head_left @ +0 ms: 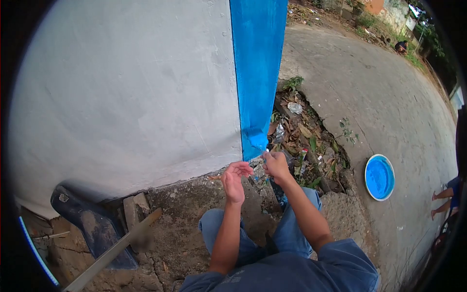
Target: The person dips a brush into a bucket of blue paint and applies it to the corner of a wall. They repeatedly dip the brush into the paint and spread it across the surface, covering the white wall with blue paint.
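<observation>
My right hand (276, 166) is closed round the handle of a paintbrush (258, 140), whose head is coated in blue paint. The brush head lies against the lower end of a blue painted strip (258, 73) at the corner of the wall. Just left of it, my left hand (234, 181) is raised near the wall's foot, palm turned inward, fingers loosely bent and apart, with nothing visibly held. Left of the strip spreads the pale grey wall (136, 87). A round basin (380, 177) of blue paint stands on the concrete to my right.
Dry leaves and litter (304, 129) fill a broken gap beside the wall. A wooden plank (114, 250) and a dark, dirty curved object (92, 224) lie at lower left. One person (401, 46) crouches far off; another person's legs (443, 195) show at right.
</observation>
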{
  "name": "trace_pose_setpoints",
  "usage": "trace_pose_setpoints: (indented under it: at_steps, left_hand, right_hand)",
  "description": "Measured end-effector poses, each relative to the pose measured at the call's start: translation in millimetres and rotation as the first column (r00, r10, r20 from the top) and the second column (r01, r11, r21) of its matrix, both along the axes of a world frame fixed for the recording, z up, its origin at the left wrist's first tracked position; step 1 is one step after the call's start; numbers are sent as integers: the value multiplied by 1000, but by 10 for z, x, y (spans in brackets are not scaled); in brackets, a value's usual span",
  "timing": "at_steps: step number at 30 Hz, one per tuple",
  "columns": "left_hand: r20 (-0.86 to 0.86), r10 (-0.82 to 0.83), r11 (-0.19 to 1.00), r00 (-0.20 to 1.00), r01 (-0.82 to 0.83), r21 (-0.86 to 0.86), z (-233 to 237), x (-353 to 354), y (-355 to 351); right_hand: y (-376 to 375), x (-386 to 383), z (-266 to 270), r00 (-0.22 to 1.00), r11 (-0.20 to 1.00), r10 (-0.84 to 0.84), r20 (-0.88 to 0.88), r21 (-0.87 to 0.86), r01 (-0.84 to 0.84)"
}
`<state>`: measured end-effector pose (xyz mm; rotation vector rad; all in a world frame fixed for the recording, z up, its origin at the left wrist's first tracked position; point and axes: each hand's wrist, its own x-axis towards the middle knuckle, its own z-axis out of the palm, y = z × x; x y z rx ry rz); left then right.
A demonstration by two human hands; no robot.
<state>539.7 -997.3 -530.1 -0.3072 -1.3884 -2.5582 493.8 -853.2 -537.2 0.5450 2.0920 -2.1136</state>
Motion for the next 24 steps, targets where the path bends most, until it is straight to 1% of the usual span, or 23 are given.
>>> trace_pose_setpoints:
  at_steps: [1, 3, 7, 9, 10, 12, 13, 15, 16, 18, 20, 22, 23, 24]
  left_hand:
    - [4, -5, 1000, 1000, 5, 0, -10, 9, 9]
    - [8, -4, 1000, 1000, 4, -4, -19, 3, 15]
    - [25, -7, 1000, 1000, 7, -21, -24, -12, 15]
    - [24, -1, 1000, 1000, 2, -12, -36, -8, 12]
    - [28, -2, 1000, 1000, 2, -11, -42, -7, 17]
    - [30, -2, 1000, 1000, 2, 5, -48, -13, 15]
    - [33, -1, 1000, 999, 1, 3, -51, -13, 9]
    - [26, -13, 1000, 1000, 13, 8, -54, -16, 3]
    - [27, -14, 1000, 1000, 14, 9, -51, -15, 5]
    - [18, -4, 1000, 1000, 4, 2, -40, -21, -5]
    - [19, 0, 1000, 1000, 0, -4, -49, -26, -18]
    - [18, -3, 1000, 1000, 3, -8, -54, -33, -16]
    - [29, 0, 1000, 1000, 1, -30, -49, -20, -17]
    - [38, 5, 999, 999, -3, -52, -38, -18, -18]
  right_hand:
    - [-27, -2, 130, 1000, 1000, -5, 4, 0, 5]
    - [-64, -147, 485, 997, 994, 3, -72, -107, -10]
    - [-138, -202, 1253, 992, 988, 17, -122, -150, -35]
    - [-149, -164, 1523, 975, 976, 52, -216, -197, -96]
    - [-150, -142, 1662, 976, 976, 52, -212, -198, -94]
    - [-158, -95, 1914, 936, 977, 45, -350, -182, -115]
    - [-150, -68, 2007, 937, 976, 45, -347, -184, -115]
    - [-111, -17, 2158, 885, 977, 44, -464, -165, -135]
    - [-98, 8, 2220, 885, 977, 43, -463, -165, -134]
    - [-86, 31, 2309, 823, 988, 2, -568, -124, -87]
    - [-80, -29, 2274, 818, 991, 19, -575, -96, -90]
    - [-95, -186, 2001, 849, 998, 65, -525, 41, -51]
    - [-90, -263, 1748, 850, 998, 63, -522, 41, -49]
    - [-92, -352, 1411, 831, 989, 79, -550, 146, 3]
